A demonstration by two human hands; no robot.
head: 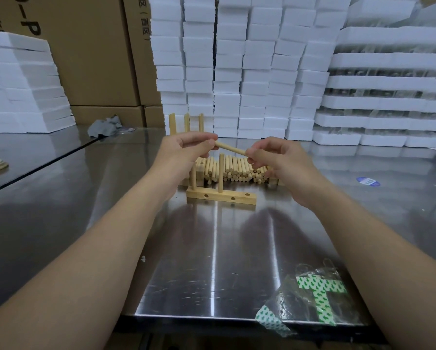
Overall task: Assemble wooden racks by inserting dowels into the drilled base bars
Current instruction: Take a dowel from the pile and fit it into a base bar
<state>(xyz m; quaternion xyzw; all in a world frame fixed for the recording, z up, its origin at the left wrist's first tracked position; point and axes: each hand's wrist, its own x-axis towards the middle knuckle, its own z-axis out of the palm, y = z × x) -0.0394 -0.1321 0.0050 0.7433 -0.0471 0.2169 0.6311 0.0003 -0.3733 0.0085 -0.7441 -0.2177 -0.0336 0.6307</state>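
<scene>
Small assembly and packing workshop, or a warehouse corner. Scratched, shiny steel table [211, 248] serving as workbench. Behind the table, white foam blocks [249, 72] stacked in tall columns up past the top of view. Behind its left side, large brown cardboard cartons [93, 59] with printed characters. At the table's far left, another foam stack [22, 84]. On the table's middle, a heap of loose wooden dowels [237, 170] and a drilled base bar [219, 198] with two dowels upright in it. On its near right corner, crumpled clear bags [315, 296] with green-and-white print.
</scene>
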